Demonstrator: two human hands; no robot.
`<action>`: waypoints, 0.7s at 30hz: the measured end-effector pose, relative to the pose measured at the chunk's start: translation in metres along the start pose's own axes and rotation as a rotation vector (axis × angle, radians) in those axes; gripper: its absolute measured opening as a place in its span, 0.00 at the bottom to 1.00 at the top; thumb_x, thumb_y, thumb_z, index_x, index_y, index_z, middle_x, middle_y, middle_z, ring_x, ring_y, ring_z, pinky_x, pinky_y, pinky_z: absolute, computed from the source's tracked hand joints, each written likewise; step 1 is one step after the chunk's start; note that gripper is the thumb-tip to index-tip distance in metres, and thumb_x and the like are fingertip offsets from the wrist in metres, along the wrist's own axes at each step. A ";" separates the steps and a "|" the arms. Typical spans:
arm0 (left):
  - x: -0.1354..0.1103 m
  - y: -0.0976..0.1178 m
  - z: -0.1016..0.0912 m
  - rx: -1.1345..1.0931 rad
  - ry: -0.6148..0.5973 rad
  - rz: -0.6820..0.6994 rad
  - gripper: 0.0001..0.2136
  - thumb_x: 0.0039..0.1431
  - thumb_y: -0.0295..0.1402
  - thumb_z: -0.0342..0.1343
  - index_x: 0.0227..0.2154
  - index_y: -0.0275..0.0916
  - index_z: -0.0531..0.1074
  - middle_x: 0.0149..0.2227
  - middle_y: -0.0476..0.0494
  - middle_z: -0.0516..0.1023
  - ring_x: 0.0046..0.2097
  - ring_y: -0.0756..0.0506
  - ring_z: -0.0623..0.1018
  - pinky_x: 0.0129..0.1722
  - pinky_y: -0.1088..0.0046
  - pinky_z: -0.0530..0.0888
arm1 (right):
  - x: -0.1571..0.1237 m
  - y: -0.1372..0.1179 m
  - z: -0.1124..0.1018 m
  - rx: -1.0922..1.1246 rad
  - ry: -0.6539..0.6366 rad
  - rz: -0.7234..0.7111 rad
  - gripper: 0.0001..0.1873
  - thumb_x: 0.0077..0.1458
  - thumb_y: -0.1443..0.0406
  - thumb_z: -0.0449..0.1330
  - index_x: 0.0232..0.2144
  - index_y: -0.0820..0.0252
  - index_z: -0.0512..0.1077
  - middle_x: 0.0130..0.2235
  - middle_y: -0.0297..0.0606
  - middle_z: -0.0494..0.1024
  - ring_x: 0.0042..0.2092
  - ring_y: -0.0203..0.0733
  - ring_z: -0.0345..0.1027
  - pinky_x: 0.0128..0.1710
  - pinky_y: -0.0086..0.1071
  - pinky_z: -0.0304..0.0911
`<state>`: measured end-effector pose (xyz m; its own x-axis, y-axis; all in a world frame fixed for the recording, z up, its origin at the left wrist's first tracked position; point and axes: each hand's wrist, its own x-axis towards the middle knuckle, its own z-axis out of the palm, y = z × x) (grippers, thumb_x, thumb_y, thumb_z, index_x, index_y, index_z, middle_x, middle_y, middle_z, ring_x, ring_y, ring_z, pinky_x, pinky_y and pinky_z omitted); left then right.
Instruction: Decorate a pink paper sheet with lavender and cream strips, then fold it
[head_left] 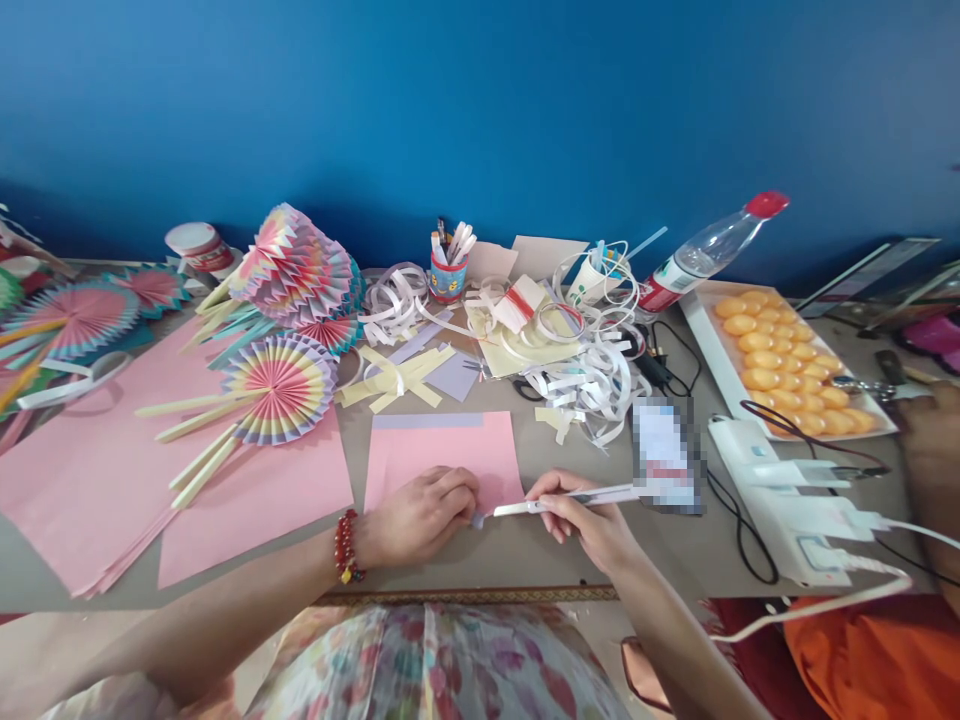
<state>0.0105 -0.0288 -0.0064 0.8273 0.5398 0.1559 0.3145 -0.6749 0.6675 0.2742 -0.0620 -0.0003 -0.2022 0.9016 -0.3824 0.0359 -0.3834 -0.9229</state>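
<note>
Beneath your left hand (420, 515) lies the pink paper sheet (420, 450), flat on the tabletop (592, 466). The fingers are curled together over its near right part; whether they pinch it, one cannot tell. Your right hand (577, 515), just beside the sheet's right edge, is closed around a slim white cutter-like tool (514, 508), its near end pointing at your left fingertips. Beyond your left hand, a lavender strip (427, 421) lies along the far edge, short of its right corner. Left of that hand rests a pleated paper fan (281, 385), apparently finished; the sheet, unpleated, seems at an early stage, its folding probably undone.
</note>
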 end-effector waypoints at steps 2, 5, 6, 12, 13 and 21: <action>0.001 0.001 -0.001 0.018 -0.003 0.003 0.07 0.66 0.25 0.43 0.38 0.38 0.66 0.46 0.40 0.72 0.48 0.44 0.72 0.51 0.66 0.69 | -0.004 0.001 -0.005 0.025 0.079 -0.058 0.11 0.55 0.59 0.57 0.29 0.60 0.74 0.18 0.30 0.68 0.18 0.32 0.58 0.18 0.28 0.50; 0.001 0.002 -0.003 0.018 -0.006 0.006 0.07 0.66 0.25 0.43 0.38 0.38 0.65 0.45 0.40 0.72 0.47 0.44 0.72 0.51 0.66 0.69 | -0.010 0.001 -0.014 -0.033 0.204 -0.169 0.09 0.58 0.59 0.57 0.33 0.58 0.74 0.22 0.31 0.70 0.21 0.34 0.61 0.20 0.29 0.55; 0.001 0.002 -0.003 0.014 -0.006 0.004 0.07 0.66 0.25 0.43 0.38 0.38 0.65 0.45 0.40 0.72 0.48 0.44 0.72 0.51 0.66 0.69 | -0.012 0.001 -0.016 -0.119 0.218 -0.207 0.09 0.59 0.60 0.57 0.35 0.56 0.75 0.24 0.33 0.72 0.23 0.35 0.64 0.22 0.29 0.59; -0.001 0.000 -0.001 -0.010 0.000 -0.004 0.05 0.65 0.24 0.45 0.38 0.39 0.65 0.46 0.41 0.72 0.49 0.45 0.72 0.52 0.67 0.68 | -0.023 0.012 -0.027 -1.004 0.295 -0.559 0.15 0.63 0.66 0.54 0.48 0.50 0.75 0.43 0.40 0.77 0.43 0.45 0.71 0.44 0.38 0.66; -0.001 0.000 -0.001 -0.011 0.003 -0.006 0.05 0.65 0.24 0.45 0.37 0.39 0.65 0.46 0.42 0.72 0.49 0.45 0.72 0.52 0.67 0.68 | -0.023 0.016 -0.031 -1.129 0.310 -0.583 0.17 0.64 0.67 0.51 0.51 0.49 0.74 0.44 0.40 0.76 0.44 0.46 0.71 0.45 0.39 0.65; -0.001 0.001 -0.001 0.017 0.003 -0.003 0.05 0.64 0.24 0.47 0.37 0.39 0.65 0.47 0.42 0.72 0.50 0.45 0.72 0.53 0.67 0.67 | -0.019 0.017 -0.049 -1.434 0.444 -0.586 0.27 0.60 0.74 0.46 0.59 0.52 0.67 0.49 0.44 0.74 0.47 0.50 0.70 0.47 0.44 0.66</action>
<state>0.0098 -0.0293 -0.0047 0.8250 0.5432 0.1558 0.3248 -0.6815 0.6558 0.3265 -0.0759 -0.0110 -0.2406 0.9313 0.2737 0.9518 0.2816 -0.1216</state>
